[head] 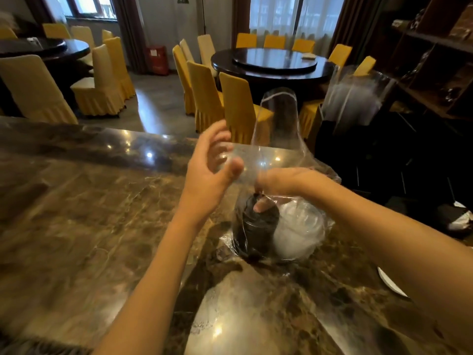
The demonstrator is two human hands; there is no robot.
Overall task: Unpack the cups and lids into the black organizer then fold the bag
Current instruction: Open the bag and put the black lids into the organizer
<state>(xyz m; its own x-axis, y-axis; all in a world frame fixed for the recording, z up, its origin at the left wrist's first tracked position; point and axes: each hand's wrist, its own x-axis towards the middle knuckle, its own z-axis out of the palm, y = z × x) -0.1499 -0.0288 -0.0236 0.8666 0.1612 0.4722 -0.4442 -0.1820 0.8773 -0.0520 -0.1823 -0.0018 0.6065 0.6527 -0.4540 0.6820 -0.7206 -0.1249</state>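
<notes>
A clear plastic bag (279, 119) stands open on the marble counter (76, 213), its handles sticking up. Inside it lie a stack of black lids (256, 226) and, right of them, a stack of clear cups (299, 231). My right hand (286, 181) reaches down into the bag, and its fingertips close on the top of the black lids. My left hand (210, 170), blurred with fingers apart, hovers at the bag's left rim, thumb against the film. A black organizer (363, 149) stands beyond the counter's right end, with clear plastic (355, 98) sticking out of its top.
A blurry clear plastic bundle (230, 316) lies on the counter close to me. A white plate edge (391, 283) shows under my right forearm. Beyond the counter are round dark tables (273, 62) with yellow-covered chairs (238, 103), and dark shelving (435, 60) at right.
</notes>
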